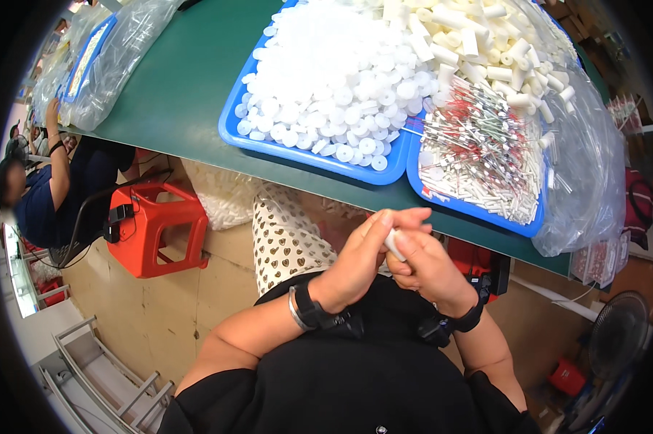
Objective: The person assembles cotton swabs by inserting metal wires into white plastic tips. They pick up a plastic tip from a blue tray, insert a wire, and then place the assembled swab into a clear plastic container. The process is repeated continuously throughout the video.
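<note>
In front of my body, just off the table's near edge, my two hands meet. A short white cylinder (pixel 395 244) sits between them. The thumb and curled fingers of my right hand (pixel 435 266) pinch it from the right. My left hand (pixel 362 253) is closed against it from the left, its thumb beside the upper end and some fingers reaching behind. Part of the cylinder is hidden by the fingers. Nearest to the hands are a blue tray (pixel 478 212) of thin pins with red and silver parts and small white tubes, and a bigger blue tray (pixel 312 160) heaped with white discs (pixel 341 108).
Cream-coloured tubes (pixel 471 43) are piled behind the pins, with clear plastic bagging (pixel 583 159) at the right. The green table (pixel 174 108) spans the front. A red stool (pixel 160 230) stands left, near another person (pixel 44 195). A fan (pixel 618 334) is at lower right.
</note>
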The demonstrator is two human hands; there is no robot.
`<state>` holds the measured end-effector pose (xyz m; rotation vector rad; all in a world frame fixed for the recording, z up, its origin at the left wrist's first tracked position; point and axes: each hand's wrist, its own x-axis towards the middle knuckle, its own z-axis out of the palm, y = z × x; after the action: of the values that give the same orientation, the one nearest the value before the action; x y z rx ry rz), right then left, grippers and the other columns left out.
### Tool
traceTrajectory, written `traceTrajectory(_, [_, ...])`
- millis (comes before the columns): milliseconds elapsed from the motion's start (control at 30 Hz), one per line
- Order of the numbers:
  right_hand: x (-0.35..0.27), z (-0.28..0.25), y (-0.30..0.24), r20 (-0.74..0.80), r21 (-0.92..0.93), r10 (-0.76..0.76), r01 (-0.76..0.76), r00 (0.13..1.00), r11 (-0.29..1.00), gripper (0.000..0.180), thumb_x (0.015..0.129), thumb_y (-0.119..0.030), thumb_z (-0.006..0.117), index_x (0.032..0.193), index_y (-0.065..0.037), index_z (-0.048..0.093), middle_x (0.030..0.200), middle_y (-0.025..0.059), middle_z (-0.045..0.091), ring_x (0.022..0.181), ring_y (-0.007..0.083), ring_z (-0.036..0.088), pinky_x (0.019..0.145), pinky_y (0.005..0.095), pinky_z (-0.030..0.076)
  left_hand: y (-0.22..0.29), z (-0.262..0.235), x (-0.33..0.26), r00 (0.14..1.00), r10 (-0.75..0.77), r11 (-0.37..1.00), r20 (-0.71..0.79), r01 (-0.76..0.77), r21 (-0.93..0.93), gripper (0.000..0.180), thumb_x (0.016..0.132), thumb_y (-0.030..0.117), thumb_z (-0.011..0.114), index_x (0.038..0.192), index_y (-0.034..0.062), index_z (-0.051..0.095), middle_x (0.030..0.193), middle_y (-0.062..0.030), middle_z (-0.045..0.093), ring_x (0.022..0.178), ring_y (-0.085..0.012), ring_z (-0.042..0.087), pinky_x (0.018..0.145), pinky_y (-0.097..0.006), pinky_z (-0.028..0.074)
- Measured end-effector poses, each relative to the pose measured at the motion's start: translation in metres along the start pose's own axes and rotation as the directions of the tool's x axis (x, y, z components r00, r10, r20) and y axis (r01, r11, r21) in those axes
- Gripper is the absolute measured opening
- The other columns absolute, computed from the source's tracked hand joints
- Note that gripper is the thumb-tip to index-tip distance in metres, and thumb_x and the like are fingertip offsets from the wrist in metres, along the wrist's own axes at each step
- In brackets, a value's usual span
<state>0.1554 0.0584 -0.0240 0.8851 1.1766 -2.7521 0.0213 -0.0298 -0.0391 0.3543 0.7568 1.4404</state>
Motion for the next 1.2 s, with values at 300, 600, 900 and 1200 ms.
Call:
traceTrajectory(300, [0.023,0.001,0.027,0.093,-0.99,-0.555,0.137,0.827,0.038,0.04,0.093,-0.025,0.063,0.119,0.002,0.051,0.079,0.0177,0.066,0.068,0.0374,0.065,0.055,0.0429,0.052,-0.01,-0.015,-0.024,0.897,0.045,0.986,-0.44,0.032,0.166,0.036,0.106,0.033,0.035,0.126,0.006,0.047,0.131,-0.0126,0.052,0.116,-0.0199,0.053,0.102,-0.036,0.039])
traceTrajectory(600, [-0.012,0.009,-0.04,0.198,-0.978,-0.74,0.074,0.643,-0.197,0.016,0.081,-0.009,0.073,0.094,-0.002,0.067,0.076,0.0101,0.065,0.063,0.027,0.064,0.057,0.035,0.049,0.033,-0.023,-0.031,0.918,0.199,0.843,-0.344,0.019,0.538,0.018,0.099,0.016,0.056,0.109,0.0015,0.059,0.098,-0.0029,0.062,0.095,-0.0088,0.056,0.085,-0.026,0.045])
traceTrajectory(900, [0.012,-0.018,-0.081,0.284,-0.824,-0.719,-0.222,0.634,-0.521,0.019,0.072,0.002,0.06,0.09,-0.004,0.063,0.083,0.0072,0.055,0.074,0.0239,0.061,0.062,0.0348,0.051,0.073,-0.013,0.044,0.64,0.679,-0.284,0.359,-0.222,0.933,0.02,0.081,0.003,0.068,0.101,0.0045,0.066,0.094,-0.009,0.063,0.086,-0.0275,0.055,0.075,-0.037,0.044])
traceTrajectory(1200, [0.008,-0.031,-0.079,0.243,-0.964,-0.899,0.189,0.364,-0.185,0.015,0.087,0.002,0.063,0.1,-0.002,0.057,0.098,0.0109,0.066,0.064,0.0225,0.064,0.057,0.0333,0.05,0.062,-0.007,0.073,0.675,0.658,-0.413,0.334,-0.047,0.91,0.021,0.078,0.006,0.07,0.098,0.006,0.066,0.086,-0.0063,0.056,0.081,-0.0258,0.052,0.071,-0.038,0.039])
